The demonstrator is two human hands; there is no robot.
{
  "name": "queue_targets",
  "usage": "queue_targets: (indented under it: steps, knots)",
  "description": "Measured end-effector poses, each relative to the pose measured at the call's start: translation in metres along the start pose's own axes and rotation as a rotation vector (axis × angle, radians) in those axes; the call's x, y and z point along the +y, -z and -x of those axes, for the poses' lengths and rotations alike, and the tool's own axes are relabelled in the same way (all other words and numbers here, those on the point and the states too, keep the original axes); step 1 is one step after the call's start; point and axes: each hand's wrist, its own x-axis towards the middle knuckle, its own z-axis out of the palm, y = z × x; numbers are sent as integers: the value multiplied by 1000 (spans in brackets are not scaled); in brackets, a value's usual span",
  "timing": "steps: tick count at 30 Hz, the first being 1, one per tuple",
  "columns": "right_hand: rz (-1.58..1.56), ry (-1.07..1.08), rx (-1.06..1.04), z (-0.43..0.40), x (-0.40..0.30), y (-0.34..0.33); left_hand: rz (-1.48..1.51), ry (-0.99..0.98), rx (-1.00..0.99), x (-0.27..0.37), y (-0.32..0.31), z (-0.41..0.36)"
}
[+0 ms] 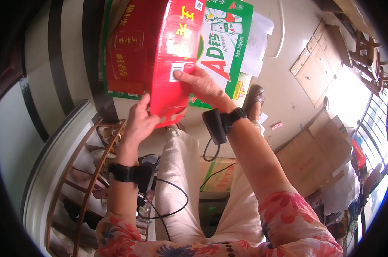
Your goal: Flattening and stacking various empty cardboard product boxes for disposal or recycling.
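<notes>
A glossy red cardboard drink carton (pixel 174 57) is held before me, partly folded along a crease and bearing yellow writing and a barcode. My left hand (pixel 141 120) pinches its lower left edge. My right hand (pixel 205 85) grips the right edge, thumb over the front near the barcode. Beneath it lies a flattened green and white cardboard carton (pixel 221 54) with printed bottles. White sheets (pixel 253 45) stick out from under that carton on the right. Both wrists wear black straps with small devices; the left one has a cable.
A brown shoe rack (pixel 85 189) with several shoes stands at my left. Flattened brown cardboard (pixel 319 61) lies on the floor at the right, with more cardboard (pixel 312 157) stacked nearer me. A printed box (pixel 216 173) sits between my legs. Wooden stools (pixel 370 61) stand far right.
</notes>
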Motion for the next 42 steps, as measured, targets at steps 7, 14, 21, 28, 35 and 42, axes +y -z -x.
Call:
queue_targets:
  steps: [7, 14, 21, 28, 35, 42]
  knots:
    - [106, 51, 532, 71, -29, 100, -202, 111, -4, -55, -17, -32]
    - [777, -130, 799, 59, -16, 245, -485, 48, 353, -176, 47, -107]
    - [596, -27, 720, 64, -15, 233, 430, 493, 601, -193, 99, -125]
    - [644, 70, 808, 57, 4, 224, 617, 531, 641, -180, 110, -139]
    - [881, 201, 968, 63, 21, 181, 1077, 156, 464, -197, 124, -110]
    - [576, 211, 940, 68, 24, 192, 1227, 90, 439, -202, 99, -65]
